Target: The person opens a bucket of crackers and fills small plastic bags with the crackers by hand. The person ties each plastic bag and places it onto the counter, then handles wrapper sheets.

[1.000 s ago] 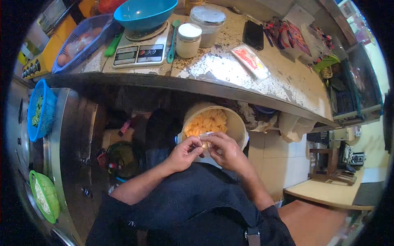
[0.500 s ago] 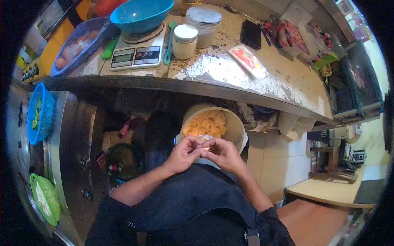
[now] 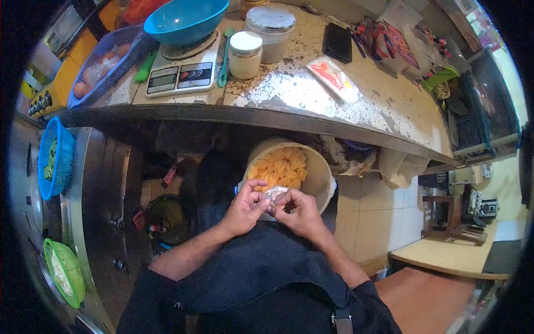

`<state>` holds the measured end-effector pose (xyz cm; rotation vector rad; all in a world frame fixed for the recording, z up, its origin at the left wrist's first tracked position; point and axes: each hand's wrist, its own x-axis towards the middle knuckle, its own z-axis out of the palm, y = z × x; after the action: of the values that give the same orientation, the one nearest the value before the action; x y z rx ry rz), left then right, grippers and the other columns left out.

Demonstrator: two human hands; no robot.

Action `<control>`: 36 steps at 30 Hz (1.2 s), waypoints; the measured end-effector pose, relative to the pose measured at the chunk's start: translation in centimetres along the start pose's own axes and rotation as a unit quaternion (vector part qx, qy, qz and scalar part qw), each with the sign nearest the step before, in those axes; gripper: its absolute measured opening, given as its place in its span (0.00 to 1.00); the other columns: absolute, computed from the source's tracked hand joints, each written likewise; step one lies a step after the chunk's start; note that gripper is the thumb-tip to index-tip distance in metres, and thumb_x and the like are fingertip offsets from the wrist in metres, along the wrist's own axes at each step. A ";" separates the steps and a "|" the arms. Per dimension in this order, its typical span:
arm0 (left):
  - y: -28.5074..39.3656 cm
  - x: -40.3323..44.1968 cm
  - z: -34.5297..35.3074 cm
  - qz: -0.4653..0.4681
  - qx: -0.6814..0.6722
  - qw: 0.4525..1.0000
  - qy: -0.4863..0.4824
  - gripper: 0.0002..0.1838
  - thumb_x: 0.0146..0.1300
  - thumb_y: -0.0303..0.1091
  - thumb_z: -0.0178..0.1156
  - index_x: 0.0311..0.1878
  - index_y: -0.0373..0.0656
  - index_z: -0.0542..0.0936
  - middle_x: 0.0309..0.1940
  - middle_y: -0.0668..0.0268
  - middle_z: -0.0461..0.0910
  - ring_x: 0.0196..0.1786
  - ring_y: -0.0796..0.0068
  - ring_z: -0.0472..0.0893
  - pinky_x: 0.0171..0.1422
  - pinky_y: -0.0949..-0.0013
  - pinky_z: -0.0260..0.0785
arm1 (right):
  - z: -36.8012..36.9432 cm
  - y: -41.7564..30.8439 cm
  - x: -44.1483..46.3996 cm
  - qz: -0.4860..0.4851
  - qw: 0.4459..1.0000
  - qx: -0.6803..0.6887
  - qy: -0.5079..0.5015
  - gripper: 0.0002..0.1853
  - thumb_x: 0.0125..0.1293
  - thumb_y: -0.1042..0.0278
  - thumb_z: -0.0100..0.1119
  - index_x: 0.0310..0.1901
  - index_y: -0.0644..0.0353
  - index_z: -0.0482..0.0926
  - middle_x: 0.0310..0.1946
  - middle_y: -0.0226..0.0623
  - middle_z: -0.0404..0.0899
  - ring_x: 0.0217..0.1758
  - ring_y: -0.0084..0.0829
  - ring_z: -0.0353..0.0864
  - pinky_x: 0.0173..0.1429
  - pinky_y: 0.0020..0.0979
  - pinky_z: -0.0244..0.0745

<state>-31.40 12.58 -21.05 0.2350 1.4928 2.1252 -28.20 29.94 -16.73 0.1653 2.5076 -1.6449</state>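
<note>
Between my two hands is a small clear plastic wrapper [image 3: 276,193], crinkled, above the near rim of a white bucket [image 3: 321,177]. Orange-yellow round slices [image 3: 282,166] lie in the bucket. My left hand [image 3: 245,210] pinches the wrapper's left side with thumb and a bent finger, its index finger raised. My right hand [image 3: 301,214] grips the other side, fingers curled. What the wrapper contains, if anything, is too small to tell.
Along the counter [image 3: 389,111] are a scale [image 3: 183,75] under a blue bowl [image 3: 186,22], two jars, a phone [image 3: 337,43] and a red-and-white packet [image 3: 332,79]. Blue [image 3: 65,158] and green baskets [image 3: 69,273] stand at the left.
The wrapper now shows larger and more spread between my fingers. My left index finger has lifted away from it. The view has shifted slightly.
</note>
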 end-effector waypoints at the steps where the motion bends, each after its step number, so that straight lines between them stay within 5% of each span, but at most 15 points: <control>1: 0.2 -0.1 -0.1 0.007 0.039 0.999 -0.006 0.20 0.68 0.24 0.53 0.60 0.40 0.61 0.38 0.64 0.79 0.43 0.79 0.79 0.51 0.73 0.70 | -0.2 -0.6 -0.1 -0.002 1.000 -0.006 -0.002 0.11 0.52 0.69 0.72 0.30 0.63 0.77 0.26 0.30 0.82 0.29 0.16 0.79 0.34 0.24 0.75; 3: 0.6 -0.3 -0.2 0.012 0.080 0.997 -0.011 0.21 0.68 0.23 0.53 0.62 0.40 0.60 0.37 0.64 0.79 0.41 0.79 0.79 0.49 0.73 0.71 | -0.6 -1.7 -0.2 -0.004 1.000 -0.018 -0.004 0.11 0.53 0.70 0.72 0.30 0.63 0.77 0.29 0.31 0.83 0.31 0.19 0.80 0.37 0.24 0.76; 7: 0.8 -0.7 -0.1 -0.017 0.034 0.999 0.015 0.24 0.67 0.24 0.55 0.63 0.38 0.61 0.33 0.65 0.79 0.35 0.80 0.80 0.41 0.75 0.73 | -2.9 -2.6 -1.0 -0.075 0.959 0.272 -0.014 0.10 0.55 0.78 0.69 0.35 0.60 0.76 0.39 0.40 0.82 0.43 0.29 0.81 0.48 0.31 0.76; 10: 1.8 -1.2 -0.5 -0.046 0.080 0.995 0.033 0.24 0.65 0.25 0.58 0.63 0.36 0.65 0.30 0.66 0.80 0.31 0.81 0.79 0.37 0.76 0.73 | -6.1 -8.4 -3.3 -0.146 0.912 0.379 -0.063 0.10 0.56 0.82 0.67 0.36 0.60 0.76 0.37 0.44 0.81 0.42 0.34 0.82 0.47 0.35 0.77; 12: 2.8 -1.4 -0.6 -0.086 0.096 0.991 0.043 0.22 0.64 0.26 0.60 0.61 0.35 0.69 0.30 0.67 0.81 0.29 0.82 0.79 0.35 0.77 0.72 | -5.9 -11.4 -4.7 -0.271 0.801 0.523 -0.107 0.08 0.56 0.82 0.67 0.35 0.62 0.78 0.37 0.50 0.82 0.40 0.40 0.83 0.46 0.39 0.79; 14: 2.1 -1.6 -1.1 -0.034 0.180 0.981 0.067 0.17 0.63 0.27 0.62 0.54 0.34 0.75 0.31 0.66 0.83 0.29 0.84 0.78 0.35 0.78 0.71 | -7.7 -13.8 -3.9 -0.355 0.727 0.513 -0.287 0.05 0.57 0.80 0.66 0.34 0.64 0.80 0.38 0.56 0.82 0.39 0.44 0.84 0.46 0.40 0.80; 16: 2.4 -1.6 -1.3 -0.014 0.225 0.971 0.083 0.14 0.62 0.28 0.63 0.50 0.33 0.78 0.30 0.66 0.83 0.28 0.84 0.78 0.35 0.78 0.71 | -7.6 -14.4 -5.3 -0.341 0.670 0.539 -0.381 0.14 0.68 0.67 0.54 0.53 0.63 0.74 0.52 0.44 0.77 0.52 0.47 0.77 0.59 0.45 0.73; 19: 2.6 -1.6 -1.6 -0.024 0.301 0.947 0.108 0.09 0.61 0.31 0.64 0.41 0.36 0.81 0.30 0.62 0.83 0.30 0.80 0.80 0.36 0.74 0.72 | -6.2 -12.2 -7.1 -0.332 0.585 0.559 -0.485 0.15 0.71 0.69 0.52 0.55 0.64 0.76 0.51 0.47 0.78 0.51 0.47 0.78 0.57 0.45 0.76; 21: 3.6 -1.8 -1.7 0.019 0.371 0.922 0.108 0.08 0.60 0.31 0.63 0.40 0.37 0.81 0.29 0.60 0.83 0.30 0.74 0.82 0.36 0.72 0.73 | -6.4 -11.9 -7.2 -0.313 0.602 0.566 -0.467 0.11 0.68 0.73 0.55 0.49 0.66 0.80 0.46 0.51 0.81 0.47 0.45 0.81 0.51 0.42 0.80; 25: 5.1 -1.7 -1.5 0.147 0.490 0.854 0.091 0.07 0.58 0.28 0.63 0.39 0.38 0.81 0.29 0.58 0.82 0.31 0.64 0.83 0.35 0.68 0.74 | -6.0 -17.3 -9.1 -0.196 0.703 0.651 -0.210 0.07 0.66 0.74 0.58 0.42 0.67 0.81 0.43 0.49 0.82 0.44 0.40 0.82 0.44 0.32 0.81; 27: 5.2 -1.6 -1.5 0.161 0.496 0.848 0.099 0.07 0.58 0.28 0.62 0.39 0.38 0.81 0.29 0.57 0.82 0.31 0.63 0.83 0.35 0.68 0.74 | -7.3 -16.2 -7.7 -0.216 0.766 0.580 -0.175 0.04 0.61 0.76 0.63 0.37 0.67 0.81 0.41 0.53 0.82 0.41 0.42 0.83 0.45 0.36 0.80; 30: 5.6 -1.5 -1.8 0.113 0.438 0.882 0.133 0.06 0.59 0.28 0.62 0.38 0.37 0.81 0.29 0.58 0.82 0.31 0.69 0.83 0.35 0.69 0.73 | -9.0 -11.9 -3.8 -0.227 0.947 0.223 -0.049 0.09 0.57 0.77 0.67 0.39 0.66 0.80 0.38 0.47 0.83 0.41 0.38 0.84 0.51 0.35 0.79; 31: 6.3 -1.3 -2.0 0.076 0.411 0.898 0.138 0.05 0.60 0.28 0.62 0.38 0.38 0.81 0.29 0.58 0.82 0.32 0.71 0.83 0.35 0.69 0.73 | -8.7 -10.2 -2.7 -0.139 0.974 0.176 0.023 0.10 0.60 0.75 0.66 0.42 0.66 0.79 0.38 0.42 0.83 0.42 0.31 0.83 0.51 0.29 0.78; 33: 6.8 -1.2 -2.8 0.031 0.332 0.933 0.136 0.04 0.64 0.27 0.59 0.40 0.37 0.79 0.30 0.62 0.82 0.32 0.78 0.82 0.36 0.72 0.74 | -8.1 -6.1 -1.1 -0.018 0.986 0.145 0.078 0.12 0.62 0.75 0.64 0.46 0.68 0.77 0.43 0.42 0.81 0.45 0.27 0.83 0.51 0.27 0.77; 36: 6.2 -0.6 -4.6 -0.026 0.102 0.991 0.087 0.05 0.67 0.26 0.56 0.45 0.37 0.75 0.32 0.65 0.81 0.33 0.79 0.80 0.39 0.73 0.74 | -7.8 -1.6 -0.1 -0.007 0.995 -0.081 0.053 0.15 0.62 0.72 0.64 0.49 0.66 0.77 0.42 0.45 0.82 0.44 0.33 0.84 0.51 0.29 0.78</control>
<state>-34.85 6.94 -17.05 0.0824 1.8010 1.9939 -28.84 36.48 -12.17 0.2213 2.7125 -1.4654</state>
